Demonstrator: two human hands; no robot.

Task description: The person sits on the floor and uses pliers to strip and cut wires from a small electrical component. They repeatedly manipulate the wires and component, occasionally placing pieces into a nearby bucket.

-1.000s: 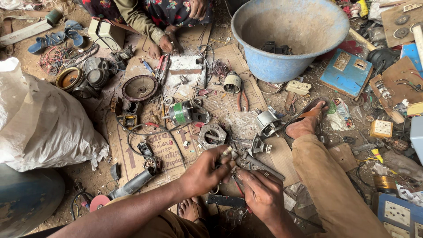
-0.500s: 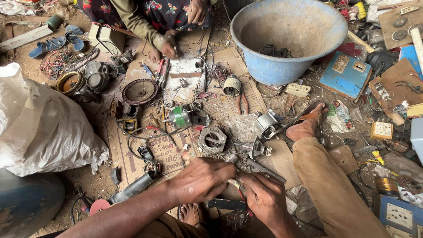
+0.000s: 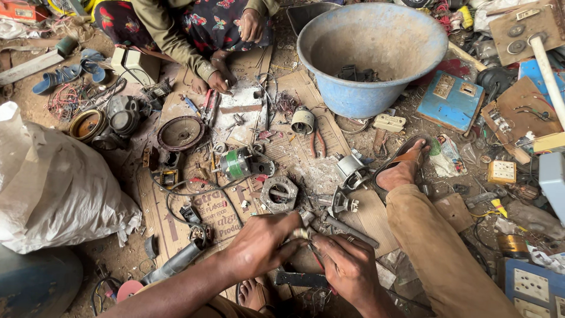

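Observation:
My left hand (image 3: 262, 244) and my right hand (image 3: 347, 266) meet low in the middle of the head view, over flattened cardboard (image 3: 206, 206). Together they pinch a small metal part (image 3: 303, 234) between the fingertips; the part is mostly hidden by the fingers. My right hand also grips a thin tool whose tip points at the part. A dark metal bar (image 3: 347, 228) lies just beyond my right knuckles. A square metal motor housing (image 3: 278, 193) sits a little farther out.
Another person sits opposite, a hand (image 3: 216, 80) on the cardboard. A big blue tub (image 3: 376, 88) stands at the back right, a white sack (image 3: 53, 182) at left. My sandalled foot (image 3: 403, 168) rests at right. Motors, pliers (image 3: 318, 141), wires and switch boxes lie scattered.
My left hand has slid right and closed in on the small part with my right hand. The view has tilted slightly; the scrap around stays put.

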